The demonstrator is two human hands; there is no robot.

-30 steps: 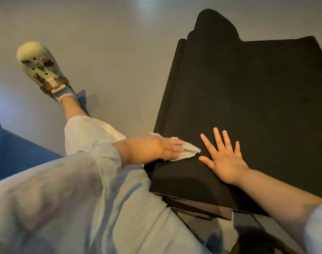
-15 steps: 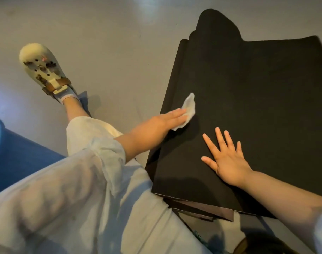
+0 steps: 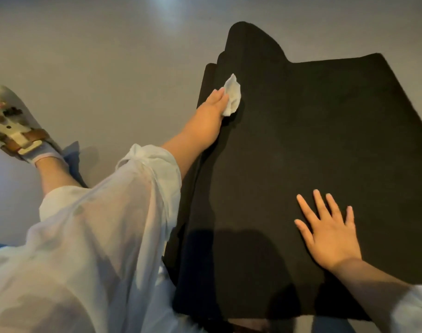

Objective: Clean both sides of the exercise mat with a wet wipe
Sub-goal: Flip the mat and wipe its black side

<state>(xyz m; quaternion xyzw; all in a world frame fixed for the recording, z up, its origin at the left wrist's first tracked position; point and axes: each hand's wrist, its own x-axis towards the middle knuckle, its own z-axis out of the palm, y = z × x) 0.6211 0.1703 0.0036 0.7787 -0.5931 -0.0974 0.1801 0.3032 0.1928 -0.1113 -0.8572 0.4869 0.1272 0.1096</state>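
Left hand (image 3: 213, 105) presses the wet wipe (image 3: 232, 94) with straight fingers at the exercise mat's (image 3: 313, 140) left edge; untouched surface lies toward three o'clock. Right hand (image 3: 330, 230) rests flat, fingers spread.

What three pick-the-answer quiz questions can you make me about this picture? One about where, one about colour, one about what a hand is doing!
1. Where is the wet wipe?
A. on the floor
B. near the mat's left edge
C. on the shoe

2. What colour is the exercise mat?
A. black
B. pink
C. green

3. How is the right hand?
A. in a fist
B. holding the wipe
C. flat, fingers spread

Answers: B, the left hand presses it there; A, it looks black all over; C, the palm lies on the mat.
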